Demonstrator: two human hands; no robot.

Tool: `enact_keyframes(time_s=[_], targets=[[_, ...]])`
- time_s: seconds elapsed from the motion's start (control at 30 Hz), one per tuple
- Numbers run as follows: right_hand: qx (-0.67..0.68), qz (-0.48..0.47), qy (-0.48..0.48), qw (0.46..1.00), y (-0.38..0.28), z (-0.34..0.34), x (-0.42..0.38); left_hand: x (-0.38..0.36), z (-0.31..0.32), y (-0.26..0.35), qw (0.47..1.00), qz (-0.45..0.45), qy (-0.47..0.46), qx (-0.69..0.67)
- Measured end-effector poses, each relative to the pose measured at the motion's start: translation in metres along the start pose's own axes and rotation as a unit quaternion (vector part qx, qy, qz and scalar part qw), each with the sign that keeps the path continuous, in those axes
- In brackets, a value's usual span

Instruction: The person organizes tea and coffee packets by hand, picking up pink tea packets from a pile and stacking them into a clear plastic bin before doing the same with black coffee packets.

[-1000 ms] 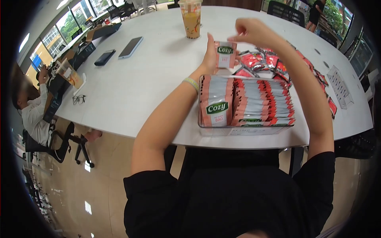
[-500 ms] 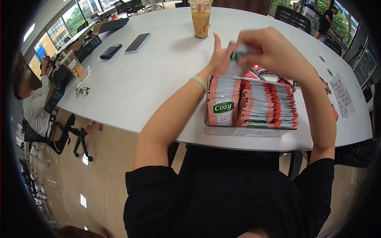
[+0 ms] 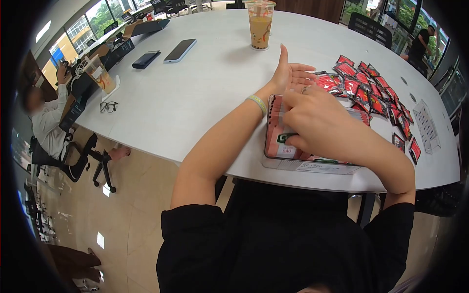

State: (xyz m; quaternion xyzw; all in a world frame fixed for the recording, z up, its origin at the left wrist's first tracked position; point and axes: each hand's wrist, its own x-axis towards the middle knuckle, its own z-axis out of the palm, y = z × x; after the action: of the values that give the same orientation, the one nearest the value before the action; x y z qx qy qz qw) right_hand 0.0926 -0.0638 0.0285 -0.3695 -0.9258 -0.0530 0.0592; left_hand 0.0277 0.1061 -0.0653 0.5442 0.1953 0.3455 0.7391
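Observation:
A clear plastic box (image 3: 312, 168) stands at the table's near edge, packed with pink Cozy tea sachets (image 3: 286, 150). My right hand (image 3: 322, 119) reaches over it, covering much of the contents. Its thumb and bent fingers close on a tea sachet in the left row; the fingertips are partly hidden. Just beyond the box's far left corner, my left hand (image 3: 291, 74) is open, palm showing, thumb raised and fingers stretched out, with nothing in it. Several red sachets (image 3: 350, 87) lie scattered to the right, beyond the box.
A drink cup (image 3: 260, 29) stands at the far side. Left lie a phone (image 3: 180, 51), a dark blue flat object (image 3: 146, 59) and glasses (image 3: 108, 107), near another cup (image 3: 100, 75). A white perforated stand (image 3: 427, 127) is at right. A person (image 3: 46, 115) sits at left.
My right hand has come down and nearer, from holding a sachet above the box to reaching inside it. My left hand has opened outward. More red sachets show as the view shifted.

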Motion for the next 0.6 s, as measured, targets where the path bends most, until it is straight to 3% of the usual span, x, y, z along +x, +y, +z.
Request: enact_keyframes(time_s=[0.13,0.3,0.6], targets=[[-0.102,-0.012,0.059,0.993,-0.003,-0.0004,-0.0009,-0.0014,0.002,0.0045,0.998,-0.015,-0.006,-0.054],[-0.066,-0.01,-0.001,0.998,0.0002,0.002,0.0046,-0.0002,-0.0003,0.0044,0.998,-0.023,-0.006,-0.053],[-0.114,-0.009,-0.013,0.993,-0.009,0.0055,0.0055,-0.0014,0.0025,0.0008,1.0,0.005,0.009,-0.012]])
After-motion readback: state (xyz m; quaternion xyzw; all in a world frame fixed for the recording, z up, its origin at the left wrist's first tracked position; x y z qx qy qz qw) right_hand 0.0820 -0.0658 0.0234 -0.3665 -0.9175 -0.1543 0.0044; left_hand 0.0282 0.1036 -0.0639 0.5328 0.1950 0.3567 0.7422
